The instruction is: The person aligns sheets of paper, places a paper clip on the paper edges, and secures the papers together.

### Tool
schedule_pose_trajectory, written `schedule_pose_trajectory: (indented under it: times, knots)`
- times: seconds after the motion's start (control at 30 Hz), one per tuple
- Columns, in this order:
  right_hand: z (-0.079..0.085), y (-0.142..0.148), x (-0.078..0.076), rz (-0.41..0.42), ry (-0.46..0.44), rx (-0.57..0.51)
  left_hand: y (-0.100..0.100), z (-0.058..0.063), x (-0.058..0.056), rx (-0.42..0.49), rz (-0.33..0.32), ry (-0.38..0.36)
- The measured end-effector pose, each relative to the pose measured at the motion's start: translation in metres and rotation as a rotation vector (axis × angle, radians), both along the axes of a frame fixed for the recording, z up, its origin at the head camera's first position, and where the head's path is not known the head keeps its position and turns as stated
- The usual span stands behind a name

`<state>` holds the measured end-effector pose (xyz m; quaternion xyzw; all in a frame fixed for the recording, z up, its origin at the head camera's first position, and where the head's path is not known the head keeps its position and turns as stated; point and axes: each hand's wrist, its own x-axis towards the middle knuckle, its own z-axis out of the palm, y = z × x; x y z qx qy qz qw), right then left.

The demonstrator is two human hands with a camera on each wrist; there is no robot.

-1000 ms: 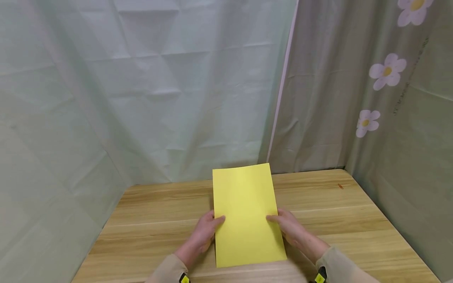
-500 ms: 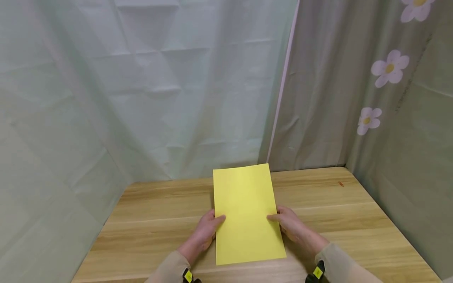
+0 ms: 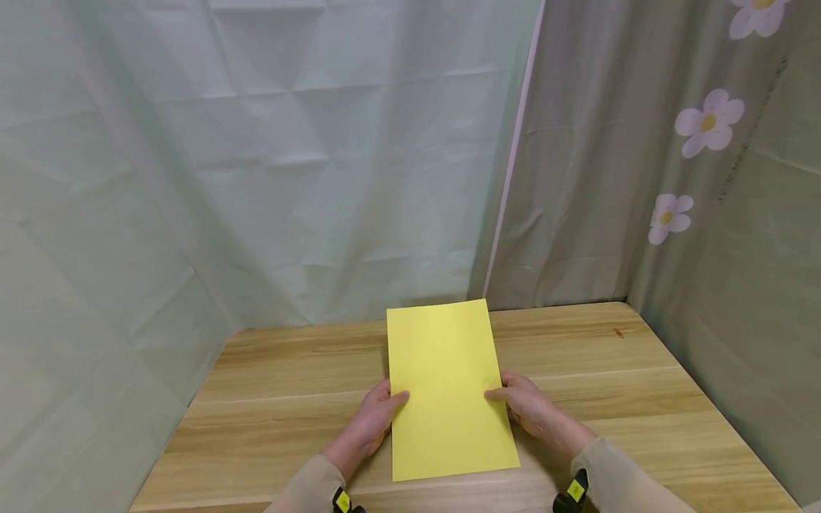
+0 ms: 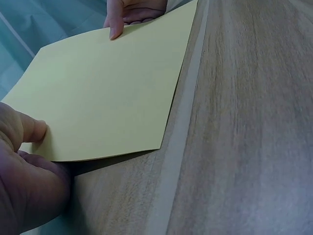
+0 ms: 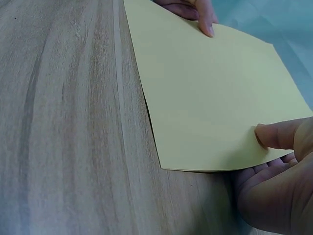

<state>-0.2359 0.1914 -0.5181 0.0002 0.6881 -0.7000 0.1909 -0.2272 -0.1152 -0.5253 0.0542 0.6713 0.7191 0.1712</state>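
A yellow sheet of paper (image 3: 445,385) is held up at a tilt over the front middle of the table, its far edge higher than its near one. My left hand (image 3: 372,420) pinches its left edge, thumb on top and the other fingers underneath. On the opposite edge my right hand (image 3: 529,407) grips it the same way. In the left wrist view the paper (image 4: 105,93) bows slightly between the two thumbs, and its near edge lies close over the wood. The right wrist view shows the right thumb (image 5: 279,134) on the paper's face, with fingertips partly hidden below.
The wood-grain table (image 3: 288,406) spreads out on both sides of the paper. Near its back right corner lies a small orange-red paper clip (image 3: 618,333). Pale curtains (image 3: 308,157) hang behind and along both sides, with flower prints (image 3: 708,122) on the right.
Both hands keep the same hold on the paper, which has barely moved. The head view has shifted very slightly.
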Motion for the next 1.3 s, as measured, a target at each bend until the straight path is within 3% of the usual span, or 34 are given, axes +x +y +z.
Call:
schedule_pose_trajectory:
  times: [0.67,1.0,1.3]
  knots:
    - [-0.004,0.003,0.0,0.023,0.008,-0.027,0.002,-0.001,-0.003,0.026,0.037,-0.035]
    - [-0.003,0.003,-0.001,0.036,0.024,-0.032,0.004,0.008,-0.017,0.085,0.102,-0.048]
    - [0.002,0.004,-0.002,0.021,0.013,-0.022,0.005,0.012,-0.02,0.049,0.128,-0.043]
